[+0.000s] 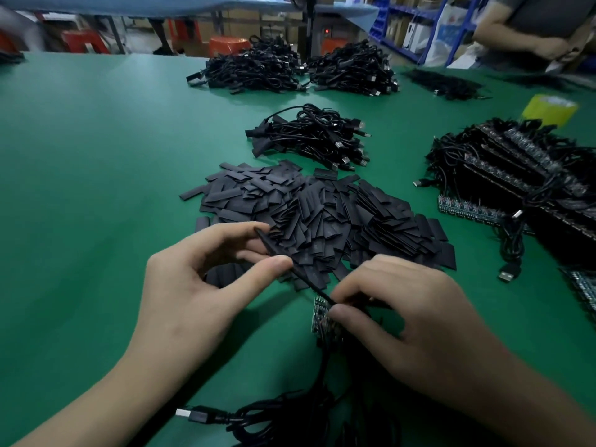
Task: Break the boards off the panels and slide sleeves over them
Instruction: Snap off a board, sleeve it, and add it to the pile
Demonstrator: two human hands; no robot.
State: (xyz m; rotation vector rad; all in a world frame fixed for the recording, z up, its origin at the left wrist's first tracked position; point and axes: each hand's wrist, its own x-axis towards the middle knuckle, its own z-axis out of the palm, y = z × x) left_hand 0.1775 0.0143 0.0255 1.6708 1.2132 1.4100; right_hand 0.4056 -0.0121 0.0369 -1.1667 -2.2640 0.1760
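My left hand (200, 285) pinches a flat black sleeve (283, 259) between thumb and fingers, held edge-on above the table. My right hand (409, 321) grips a small green board (321, 319) with a black cable (322, 375) hanging from it toward me. The sleeve's lower end meets the board's top edge at my right thumb. Behind both hands lies a big heap of loose black sleeves (322, 211). Panels of joined boards with cables (516, 175) are stacked at the right.
A bundle of finished sleeved cables (312, 137) lies beyond the sleeve heap, with larger cable piles (290, 67) further back. A yellow tape roll (550, 108) sits at the far right. Another person's arm (522, 37) is at the top right. A USB plug (190, 414) lies near me on the green mat (80, 172).
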